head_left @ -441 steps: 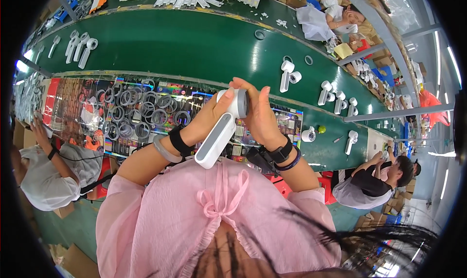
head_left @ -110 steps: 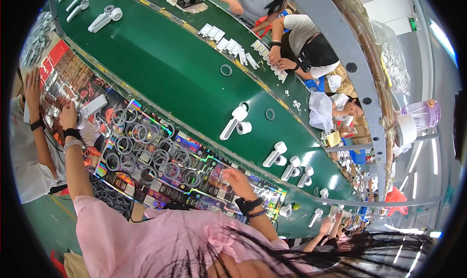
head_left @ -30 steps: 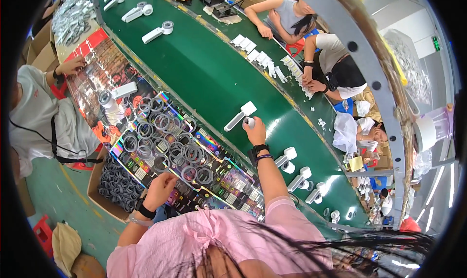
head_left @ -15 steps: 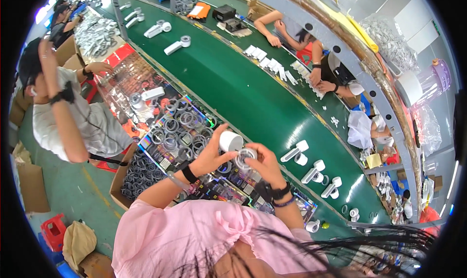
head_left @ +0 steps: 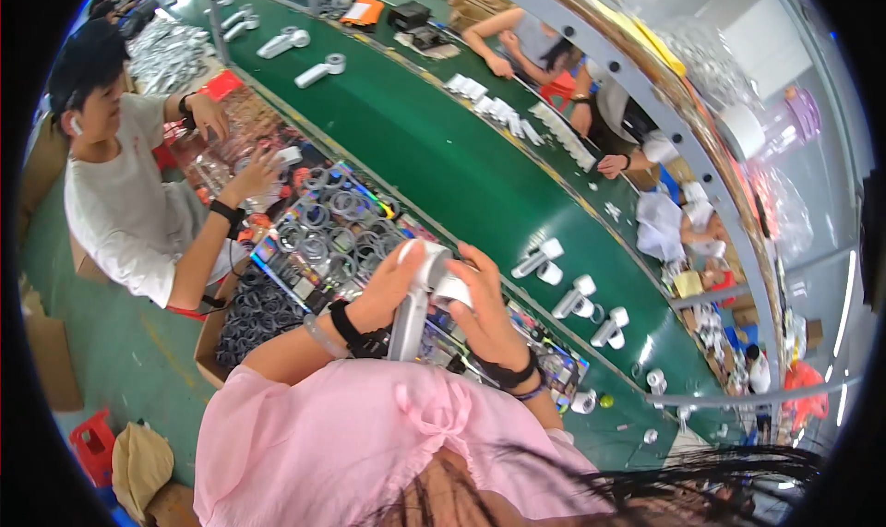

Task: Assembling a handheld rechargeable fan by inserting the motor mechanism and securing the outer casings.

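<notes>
In front of my chest, my left hand (head_left: pixel 388 282) is closed around a white round-headed device with a grey handle (head_left: pixel 407 329), its handle pointing down toward me. My right hand (head_left: pixel 486 317) grips a white round part (head_left: pixel 452 291) at the side of the device's head. The two pieces meet or nearly meet; fingers hide the joint. Beneath my hands, loose grey and clear rings (head_left: pixel 337 218) lie spread over a patterned table cover. A cardboard box of dark grey rings (head_left: pixel 254 329) stands left of my left forearm.
A green conveyor belt (head_left: pixel 397 149) runs diagonally beyond the table, carrying several white devices (head_left: pixel 574 296). At the left, a co-worker (head_left: pixel 138 195) sits with both hands over the table. Other people work across the belt beneath a metal frame (head_left: pixel 678 139). A red stool (head_left: pixel 92 449) stands at lower left.
The device has turned, so its handle now shows below my left hand. The ring-like part in my right hand is no longer visible; a white round part shows there. The left co-worker's raised arm has come down.
</notes>
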